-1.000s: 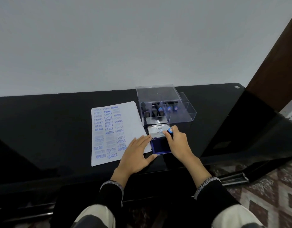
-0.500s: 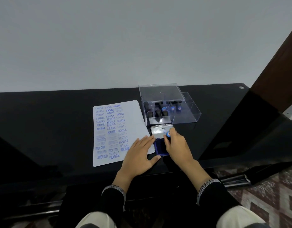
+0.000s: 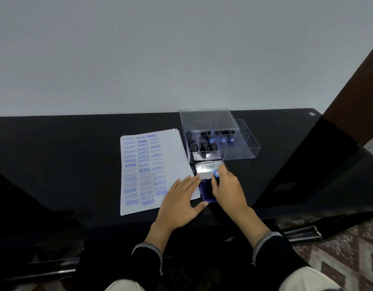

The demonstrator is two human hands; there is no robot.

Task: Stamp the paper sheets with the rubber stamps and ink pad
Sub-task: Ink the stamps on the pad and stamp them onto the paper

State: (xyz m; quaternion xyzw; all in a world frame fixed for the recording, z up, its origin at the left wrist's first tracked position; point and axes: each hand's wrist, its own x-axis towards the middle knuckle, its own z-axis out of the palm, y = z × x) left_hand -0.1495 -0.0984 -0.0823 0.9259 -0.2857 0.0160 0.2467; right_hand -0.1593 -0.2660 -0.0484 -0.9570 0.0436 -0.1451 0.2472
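Inking up from the head view: my right hand (image 3: pixel 228 189) has its fingers clamped round a blue-topped stamp (image 3: pixel 216 174) pressed on the open ink pad (image 3: pixel 204 189), left hand (image 3: pixel 182 199) flat, fingers straight, pinning the paper sheets (image 3: pixel 173 152) on the counter (image 3: pixel 55 156). Next I'd guess lift it and find a blank spot.

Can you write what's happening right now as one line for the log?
step: inking | right hand: grips blue-capped rubber stamp on open blue ink pad | left hand: flat on stamped white paper sheet
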